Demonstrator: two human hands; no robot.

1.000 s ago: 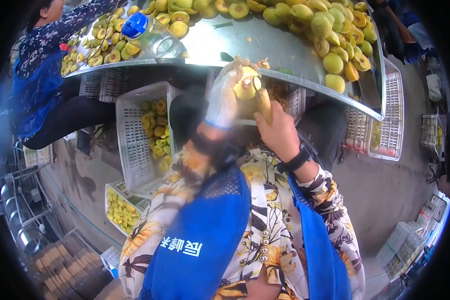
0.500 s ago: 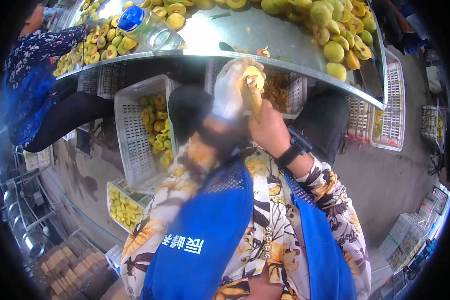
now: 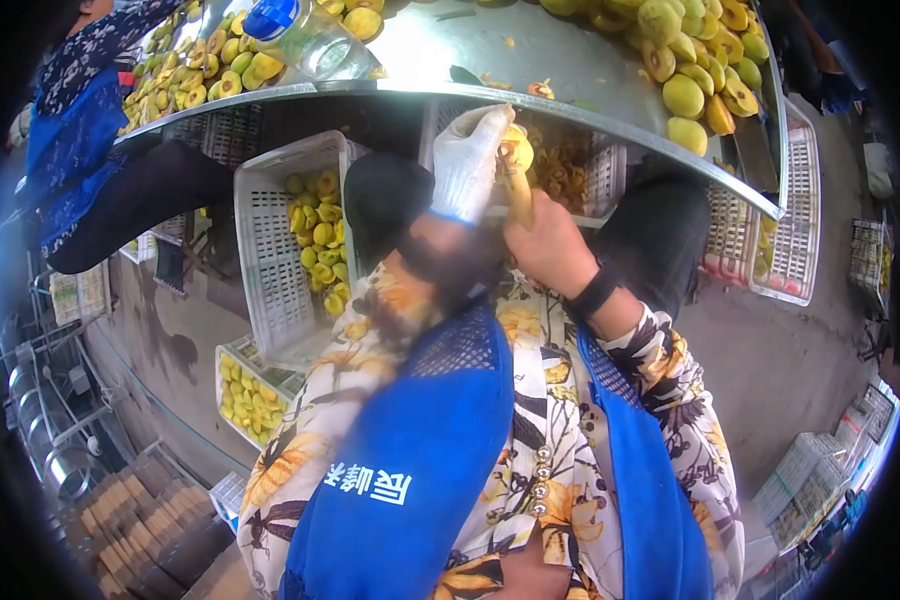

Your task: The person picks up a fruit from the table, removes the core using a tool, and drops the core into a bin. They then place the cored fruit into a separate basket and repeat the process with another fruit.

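My left hand point(image 3: 468, 165), in a white glove, is closed around a yellow fruit piece point(image 3: 518, 150) just below the metal table's front edge. My bare right hand point(image 3: 548, 240), with a black band at the wrist, is wrapped round the handle of a wooden-handled tool point(image 3: 517, 195). The tool's upper end meets the fruit, and its tip is too small to make out. Beyond my hands, the metal table point(image 3: 430, 50) carries cut yellow-green fruit point(image 3: 685, 95) at the right and more at the left.
A clear bottle with a blue cap point(image 3: 320, 45) lies on the table. White crates point(image 3: 260, 250) of fruit stand on the floor at the left, and one with brownish pieces point(image 3: 560, 175) is below the table edge. A co-worker point(image 3: 70, 130) sits at the far left.
The view has shifted slightly, with the table higher in it. My gloved left hand has turned a little around the fruit. The co-worker's arm has moved up.
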